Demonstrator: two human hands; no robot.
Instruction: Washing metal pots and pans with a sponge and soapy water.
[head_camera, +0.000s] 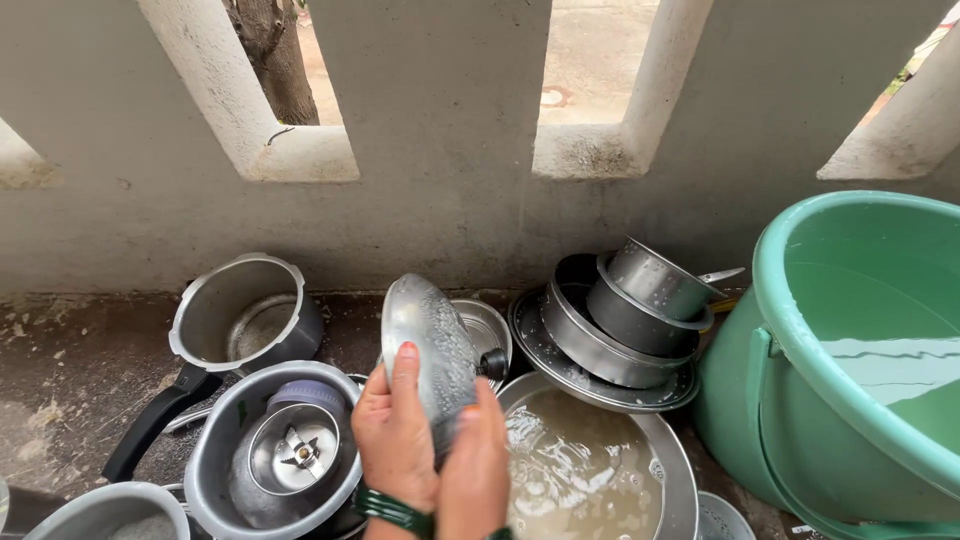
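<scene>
Outdoor dishwashing corner of a home, rough grey concrete parapet wall with slanted openings at twelve o'clock, stacked steel pots on wet ground, wide steel basin of soapy water, green plastic tub at three o'clock.

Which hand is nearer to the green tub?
Right. The right hand is on the near face of the steel lid, on the side toward the green tub. The left hand holds the lid's far side, nearer the mixer jar.

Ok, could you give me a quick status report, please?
Left hand and right hand both gripping a wet steel lid. Held beside the basin of water. Nothing in the way.
</scene>
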